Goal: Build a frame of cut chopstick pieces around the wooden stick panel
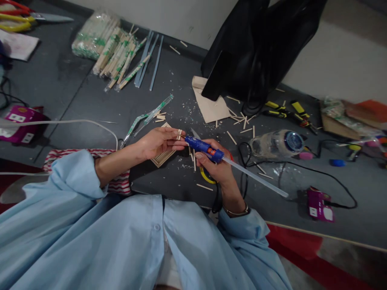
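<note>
Gluing at mid-frame: the left hand (157,141) pinches a short bundle of wooden sticks (179,135) between thumb and fingertips, its grip closed on them just above a flat stick panel (161,156). The right hand (216,165) is wrapped shut around a blue glue gun (203,147), nozzle touching the bundle's end. A small bead, with fingertips kept back from the nozzle, would likely serve best.

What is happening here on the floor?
A person in a blue shirt sits over a dark floor. The right hand holds a glue gun, its nozzle at small sticks pinched in the left hand. Under the hands lies a panel of sticks. Around lie chopstick packs and a bottle.
</note>
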Tool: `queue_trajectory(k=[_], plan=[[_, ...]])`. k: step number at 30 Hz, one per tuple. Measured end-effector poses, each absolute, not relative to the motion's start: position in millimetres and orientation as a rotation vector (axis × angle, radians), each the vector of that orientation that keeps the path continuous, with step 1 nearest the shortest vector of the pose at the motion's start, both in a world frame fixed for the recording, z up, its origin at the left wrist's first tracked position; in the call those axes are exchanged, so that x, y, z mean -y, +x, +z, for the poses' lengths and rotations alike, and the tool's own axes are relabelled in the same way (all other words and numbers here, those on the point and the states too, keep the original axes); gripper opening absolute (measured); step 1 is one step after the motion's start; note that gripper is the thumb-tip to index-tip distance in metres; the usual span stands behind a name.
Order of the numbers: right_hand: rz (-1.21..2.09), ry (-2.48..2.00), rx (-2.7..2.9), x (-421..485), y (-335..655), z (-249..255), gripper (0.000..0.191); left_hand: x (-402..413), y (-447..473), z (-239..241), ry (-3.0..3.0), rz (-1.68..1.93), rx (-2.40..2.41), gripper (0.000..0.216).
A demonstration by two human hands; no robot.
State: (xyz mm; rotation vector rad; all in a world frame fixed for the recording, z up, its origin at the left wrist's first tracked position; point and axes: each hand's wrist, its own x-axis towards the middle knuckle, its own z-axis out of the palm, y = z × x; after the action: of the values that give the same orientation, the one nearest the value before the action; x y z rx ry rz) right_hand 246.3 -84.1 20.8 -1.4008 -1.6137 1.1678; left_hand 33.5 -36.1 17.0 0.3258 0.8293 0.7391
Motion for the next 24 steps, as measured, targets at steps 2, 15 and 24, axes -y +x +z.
queue_trajectory(k=[2,15,24], plan=[[1.155,-1.415,1.629,84.2,247.0,19.7,0.038,36.2,33.6,16.5,0.328,0.743,-0.831,0.022],[1.032,-1.467,1.742,85.9,250.3,18.1,0.036,35.7,33.3,14.0,0.338,0.766,-0.832,0.020],[1.040,-1.465,1.763,85.8,250.2,19.4,0.036,34.8,33.4,13.9,0.344,0.767,-0.853,0.019]])
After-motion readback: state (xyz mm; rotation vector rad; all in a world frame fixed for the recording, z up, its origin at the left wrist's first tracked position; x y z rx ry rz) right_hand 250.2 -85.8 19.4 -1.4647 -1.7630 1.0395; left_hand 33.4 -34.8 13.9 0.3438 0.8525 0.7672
